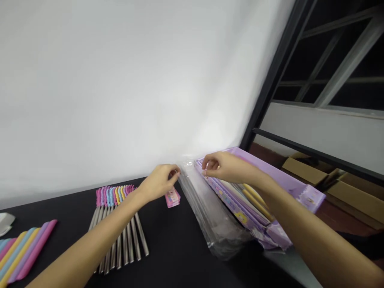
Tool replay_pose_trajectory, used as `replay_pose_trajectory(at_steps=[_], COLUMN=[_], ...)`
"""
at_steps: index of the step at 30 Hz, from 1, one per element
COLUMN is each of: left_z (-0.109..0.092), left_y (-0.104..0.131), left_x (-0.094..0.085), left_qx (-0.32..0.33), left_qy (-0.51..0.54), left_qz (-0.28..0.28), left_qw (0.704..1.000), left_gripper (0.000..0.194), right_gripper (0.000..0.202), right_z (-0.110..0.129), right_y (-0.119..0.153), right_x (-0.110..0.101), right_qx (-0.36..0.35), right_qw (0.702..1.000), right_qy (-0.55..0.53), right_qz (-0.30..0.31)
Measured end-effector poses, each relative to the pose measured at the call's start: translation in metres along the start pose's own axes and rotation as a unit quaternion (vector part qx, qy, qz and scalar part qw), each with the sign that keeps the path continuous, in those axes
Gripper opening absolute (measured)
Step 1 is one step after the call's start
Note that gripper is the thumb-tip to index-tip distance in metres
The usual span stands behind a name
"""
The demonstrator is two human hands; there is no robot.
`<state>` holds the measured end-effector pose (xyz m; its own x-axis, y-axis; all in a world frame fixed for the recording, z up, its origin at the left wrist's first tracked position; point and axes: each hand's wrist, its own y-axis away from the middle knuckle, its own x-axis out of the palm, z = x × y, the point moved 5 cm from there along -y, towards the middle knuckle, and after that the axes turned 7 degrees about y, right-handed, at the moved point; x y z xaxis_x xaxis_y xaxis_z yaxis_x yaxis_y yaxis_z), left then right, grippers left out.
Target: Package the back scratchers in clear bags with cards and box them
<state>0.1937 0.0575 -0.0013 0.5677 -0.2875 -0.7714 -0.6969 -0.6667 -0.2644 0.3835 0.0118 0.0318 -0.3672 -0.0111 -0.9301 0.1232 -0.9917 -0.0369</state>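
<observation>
My left hand is closed in a pinch at the far left edge of a stack of clear plastic bags; whatever its fingertips hold is too small to make out. Just below that hand lies a small stack of pink printed cards. My right hand is also pinched, over the far corner of a purple printed box. Its fingertips may hold something thin, but I cannot make it out. Inside the box, partly hidden by my right forearm, are long yellow and pale packed items.
Left of the cards, metal rods with colourful tops lie in a row, partly behind my left forearm. Pastel tubes and a white object are at the far left. A white wall backs the black table; cardboard boxes stand beyond at right.
</observation>
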Motion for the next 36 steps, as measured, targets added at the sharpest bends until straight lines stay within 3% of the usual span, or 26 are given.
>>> replay_pose_trajectory(at_steps=[4, 10, 13, 16, 20, 26, 32, 36], left_z=[0.016, 0.047, 0.061, 0.072, 0.082, 0.086, 0.103, 0.110], left_y=[0.031, 0.088, 0.112, 0.130, 0.143, 0.146, 0.170, 0.181], left_x=[-0.030, -0.071, -0.089, -0.101, -0.106, -0.108, -0.145, -0.148], left_qx=[-0.054, -0.149, -0.180, -0.213, -0.250, -0.265, -0.396, -0.464], left_qy=[-0.038, -0.043, -0.064, -0.092, -0.103, -0.125, -0.223, -0.249], left_qz=[0.023, 0.028, 0.012, 0.033, 0.086, 0.095, 0.052, 0.084], left_qw=[0.998, 0.988, 0.981, 0.972, 0.959, 0.951, 0.889, 0.846], left_gripper=[0.029, 0.026, 0.023, 0.018, 0.015, 0.017, 0.030, 0.038], right_gripper=[0.022, 0.014, 0.004, 0.015, 0.029, 0.030, 0.031, 0.030], right_z=[0.045, 0.113, 0.139, 0.156, 0.163, 0.157, 0.153, 0.153], right_y=[-0.025, -0.055, -0.064, -0.066, -0.065, -0.067, -0.071, -0.075], right_x=[0.019, 0.050, 0.081, 0.118, 0.147, 0.158, 0.168, 0.160], right_qx=[-0.032, -0.087, -0.064, -0.027, -0.001, 0.007, 0.012, 0.017], right_qw=[0.996, 0.992, 0.988, 0.970, 0.955, 0.951, 0.952, 0.956], right_qy=[0.035, 0.021, -0.003, -0.055, -0.088, -0.148, -0.148, -0.147], right_qz=[0.082, 0.085, 0.141, 0.236, 0.282, 0.270, 0.267, 0.254])
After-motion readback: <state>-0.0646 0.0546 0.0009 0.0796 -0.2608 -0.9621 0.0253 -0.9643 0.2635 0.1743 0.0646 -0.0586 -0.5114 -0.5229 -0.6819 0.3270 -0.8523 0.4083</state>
